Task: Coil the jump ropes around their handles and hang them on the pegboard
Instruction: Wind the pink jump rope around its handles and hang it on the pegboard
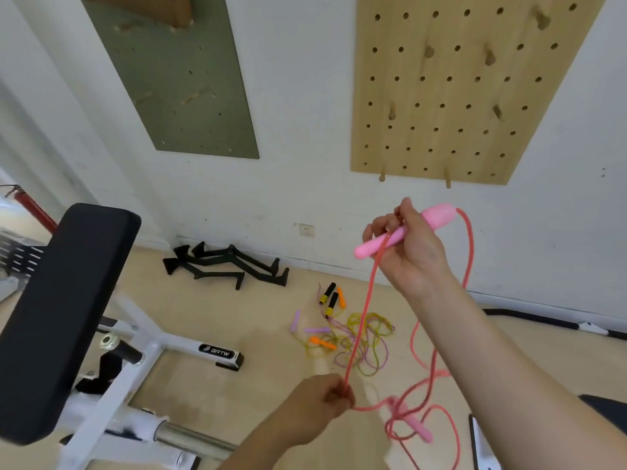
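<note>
Right of the black bench pad [64, 300], the left hand [319, 401] pinches the pink rope [359, 317] above the floor, where other jump ropes [346, 334] lie tangled, while the right hand [410, 252] grips its pink handle [437, 215] below the wooden pegboard [458, 89].

Pegboard [475, 93] on the wall [305, 130], rope pile [356, 340] on the floor [264, 317] below, bench [61, 317] at left
</note>
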